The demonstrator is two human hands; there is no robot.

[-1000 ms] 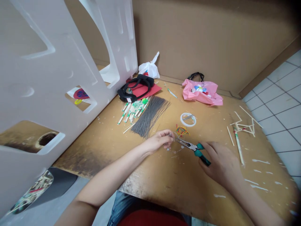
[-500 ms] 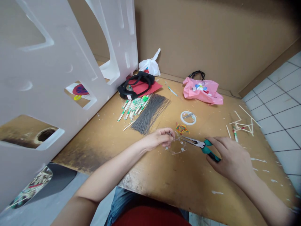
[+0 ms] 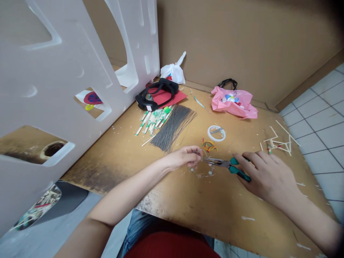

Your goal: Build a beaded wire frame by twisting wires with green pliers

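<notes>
My left hand (image 3: 189, 157) pinches a thin wire over the middle of the table, fingers closed. From its fingertips a chain of fine wire with small clear beads (image 3: 210, 172) trails down. My right hand (image 3: 264, 175) grips long-nose pliers (image 3: 232, 167) by the teal and black handles. The pliers' tips reach the wire close beside my left fingertips; whether the jaws have closed on it I cannot tell. Just beyond lie colourful rubber bands (image 3: 209, 145) and a white ring (image 3: 216, 133) with short wires across it.
Left of centre lie a bundle of grey wires (image 3: 173, 127), wrapped sticks (image 3: 153, 121) and a black head strap (image 3: 157, 95). A pink bag (image 3: 233, 104) of bottle caps and a white bag (image 3: 173, 72) stand at the back. A stick frame (image 3: 279, 144) lies right; a white plastic panel (image 3: 80, 64) rises left.
My right hand has brought the pliers slightly left, so their tips are nearer my left fingertips. The left hand keeps its pinch on the wire. The whole view has shifted a little.
</notes>
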